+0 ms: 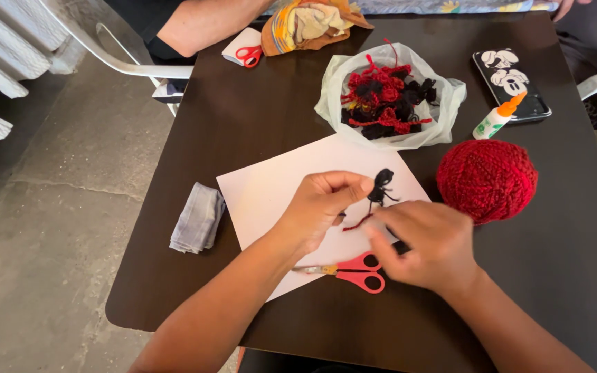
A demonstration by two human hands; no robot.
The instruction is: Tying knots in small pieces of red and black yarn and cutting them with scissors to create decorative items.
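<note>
My left hand (pixel 320 206) pinches a small black yarn piece (pixel 382 185) with a red strand hanging from it, just above a white sheet of paper (pixel 264 190) on the dark table (pixel 257 117). My right hand (pixel 426 243) is closed beside it, fingers on the red strand's lower end. Red-handled scissors (pixel 354 271) lie on the paper right under my hands. A ball of red yarn (pixel 487 179) rests just right of the right hand.
A clear plastic bag (pixel 390 97) of red and black yarn bits sits behind the paper. A glue bottle (pixel 496 117) and a phone (pixel 511 81) lie at the right rear, a folded grey cloth (pixel 198 217) at the left. Another person's arm (pixel 202 24), a second pair of scissors (pixel 247 55) and a cloth bundle (pixel 305 24) are at the far edge.
</note>
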